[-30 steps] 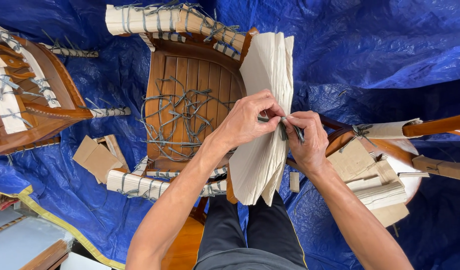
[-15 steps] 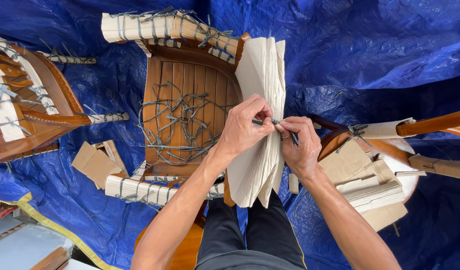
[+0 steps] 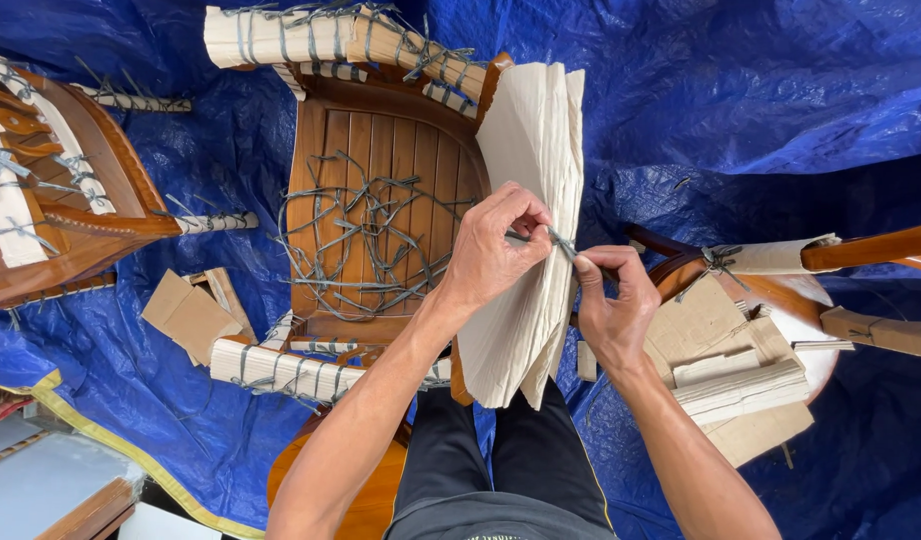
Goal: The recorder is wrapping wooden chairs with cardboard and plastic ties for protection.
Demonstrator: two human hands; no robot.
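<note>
A grey plastic strap (image 3: 559, 241) is pinched between the closed fingers of the left hand (image 3: 496, 250) and the right hand (image 3: 613, 300), drawn against folded cream wrapping paper (image 3: 526, 230). Loose straps (image 3: 366, 235) lie on the wooden chair seat (image 3: 326, 150), left of both hands.

Head camera looks straight down—close (single view).

We see no labels, signs or screens, only packing material: beige corrugated paper wrap (image 3: 526, 230) bound upright around a chair part at centre, tied wraps on chair legs (image 3: 281, 35) above and (image 3: 281, 370) below, brown cardboard pieces (image 3: 186, 315) on the blue tarp at left, and stacked cardboard (image 3: 736, 385) at right.
</note>
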